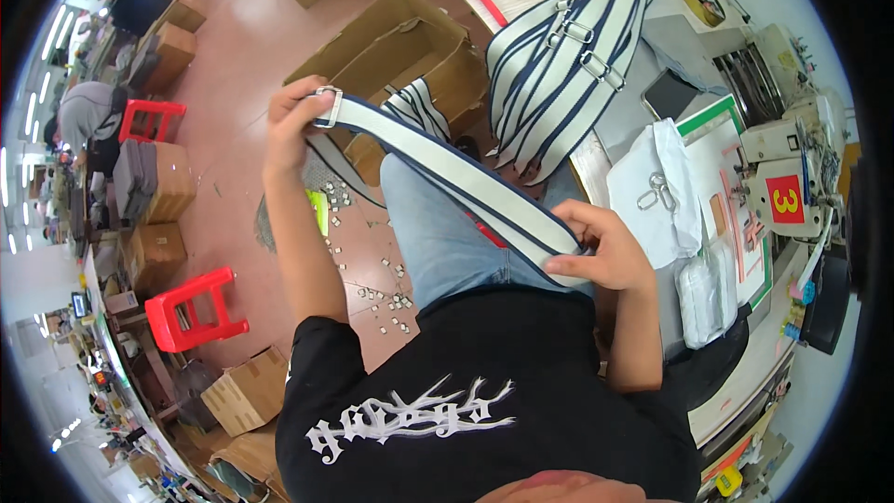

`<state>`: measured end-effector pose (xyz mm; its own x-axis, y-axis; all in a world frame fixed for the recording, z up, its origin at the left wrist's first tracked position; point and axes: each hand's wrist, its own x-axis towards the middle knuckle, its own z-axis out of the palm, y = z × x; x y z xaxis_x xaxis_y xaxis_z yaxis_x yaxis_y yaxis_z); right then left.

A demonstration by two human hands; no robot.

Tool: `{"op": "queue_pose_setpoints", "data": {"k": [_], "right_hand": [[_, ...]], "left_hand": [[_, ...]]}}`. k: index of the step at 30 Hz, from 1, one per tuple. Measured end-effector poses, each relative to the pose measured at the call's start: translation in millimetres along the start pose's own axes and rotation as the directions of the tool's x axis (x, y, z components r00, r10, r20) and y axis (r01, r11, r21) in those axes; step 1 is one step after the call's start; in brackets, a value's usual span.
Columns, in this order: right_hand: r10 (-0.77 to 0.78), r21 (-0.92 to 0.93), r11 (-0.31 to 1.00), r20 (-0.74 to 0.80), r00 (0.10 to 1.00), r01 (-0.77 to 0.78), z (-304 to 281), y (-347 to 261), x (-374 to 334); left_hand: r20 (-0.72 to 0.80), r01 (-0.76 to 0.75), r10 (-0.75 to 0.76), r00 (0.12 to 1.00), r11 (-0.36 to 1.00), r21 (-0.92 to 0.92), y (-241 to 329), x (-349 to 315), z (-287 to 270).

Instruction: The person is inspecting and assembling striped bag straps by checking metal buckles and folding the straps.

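Cardboard box (433, 37), brown and open, stands beyond the left fingers (300, 93), striped fabric webbing (424, 110) in or before it, unclear which; white navy-edged fabric strap (447, 154) slants from these fingers, clamped at its silver buckle (332, 107), down to right fingers (591, 219), pinching it.

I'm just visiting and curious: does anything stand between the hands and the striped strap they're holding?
Nothing visible does: the left hand grips the striped strap at its metal buckle, and the right hand holds it farther along.
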<state>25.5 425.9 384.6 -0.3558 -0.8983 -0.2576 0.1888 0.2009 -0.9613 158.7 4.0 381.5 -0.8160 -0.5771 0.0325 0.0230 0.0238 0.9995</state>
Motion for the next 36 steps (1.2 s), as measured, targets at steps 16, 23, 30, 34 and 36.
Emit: {"op": "queue_pose_setpoints", "data": {"k": [16, 23, 30, 34, 36], "right_hand": [[-0.336, 0.178, 0.914, -0.167, 0.927, 0.364, -46.9, -6.1, -28.8], [-0.314, -0.062, 0.945, -0.435, 0.844, 0.320, -47.0, -2.9, -20.5], [-0.620, -0.679, 0.732, -0.700, 0.354, -0.060, -42.8, 12.2, 11.7], [-0.247, -0.102, 0.965, -0.656, 0.713, 0.240, -46.4, -1.3, 10.6], [-0.221, -0.065, 0.973, -0.531, 0.818, 0.220, -58.9, 7.8, 3.0]], "left_hand": [[0.119, -0.037, 0.051, 0.992, 0.992, -0.118, -33.4, -18.9, -46.3], [0.146, -0.025, 0.033, 0.989, 0.998, -0.058, -22.9, -29.0, -42.8], [0.250, -0.084, 0.058, 0.967, 0.992, 0.093, -6.5, -57.6, -36.1], [0.209, -0.015, -0.033, 0.977, 0.975, 0.223, -0.1, -63.5, -23.3], [0.186, -0.004, -0.027, 0.982, 0.986, 0.166, -14.2, -61.3, -34.0]]}}
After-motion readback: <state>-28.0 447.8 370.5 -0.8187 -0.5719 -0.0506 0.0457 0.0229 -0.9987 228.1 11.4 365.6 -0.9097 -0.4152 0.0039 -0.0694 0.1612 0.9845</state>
